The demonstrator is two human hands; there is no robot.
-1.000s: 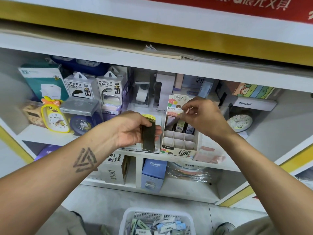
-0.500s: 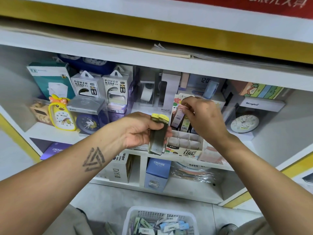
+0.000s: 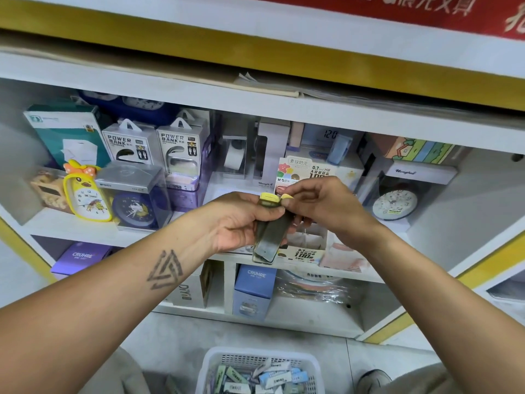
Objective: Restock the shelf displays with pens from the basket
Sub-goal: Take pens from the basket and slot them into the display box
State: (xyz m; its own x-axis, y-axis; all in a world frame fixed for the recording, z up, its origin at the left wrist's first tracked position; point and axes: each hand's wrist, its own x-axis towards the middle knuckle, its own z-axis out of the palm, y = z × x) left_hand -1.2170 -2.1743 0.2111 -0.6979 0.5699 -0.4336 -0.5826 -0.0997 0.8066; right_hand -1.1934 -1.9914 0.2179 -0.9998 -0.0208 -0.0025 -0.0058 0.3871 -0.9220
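Observation:
My left hand (image 3: pixel 241 223) grips a small stack of flat dark cases with yellow caps (image 3: pixel 268 237), held upright in front of the shelf. My right hand (image 3: pixel 321 206) pinches the yellow top of one case in that stack. Behind the hands stands a cardboard display box (image 3: pixel 305 172) with divided slots, on the middle shelf (image 3: pixel 85 226). At the bottom of the view a white plastic basket (image 3: pixel 255 356) holds several small packs.
The shelf carries power bank boxes (image 3: pixel 153 146), a yellow duck clock (image 3: pixel 85 194), a blue clock in a clear case (image 3: pixel 133 206) and a white round clock (image 3: pixel 395 204). Purple and blue CRUHRE boxes (image 3: pixel 254 291) sit on the lower shelf. A shoe (image 3: pixel 372 379) shows beside the basket.
My right hand has left the display box slots and come back to the stack, where it now pinches a yellow cap. My left hand has held the stack throughout.

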